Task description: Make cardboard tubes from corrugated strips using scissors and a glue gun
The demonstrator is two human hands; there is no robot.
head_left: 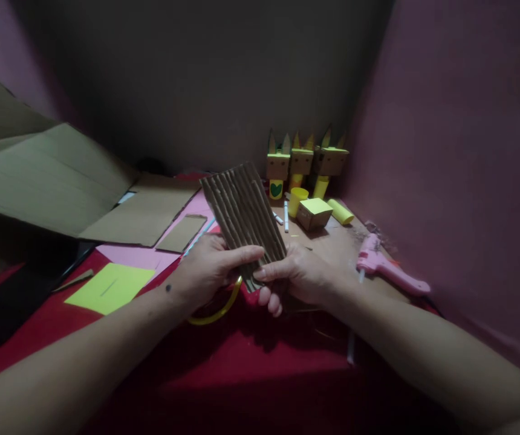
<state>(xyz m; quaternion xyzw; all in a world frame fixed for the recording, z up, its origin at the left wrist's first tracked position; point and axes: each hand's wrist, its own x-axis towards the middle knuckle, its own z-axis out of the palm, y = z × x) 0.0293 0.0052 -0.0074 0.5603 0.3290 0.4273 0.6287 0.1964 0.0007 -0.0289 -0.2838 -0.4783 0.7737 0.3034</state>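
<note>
A ridged piece of corrugated cardboard (244,211) is held up, tilted, in the middle of the view. My left hand (212,263) grips its lower left side, thumb across the ridges. My right hand (294,272) pinches the bottom right corner, with the thumb in front and fingers curled behind. Just below my left hand a curved yellow handle (219,314) shows, its other parts hidden by the hand. A flat cardboard rectangle (182,232) lies on pink paper (164,257) to the left.
Three cardboard figures with pointed ears (302,163) stand at the back. Before them are a small yellow-topped box (314,214), a yellow paper tube (340,211) and white markers (286,216). A pink glue gun (391,272) lies right; yellow-green paper (110,287) and a large cardboard box (46,181) left.
</note>
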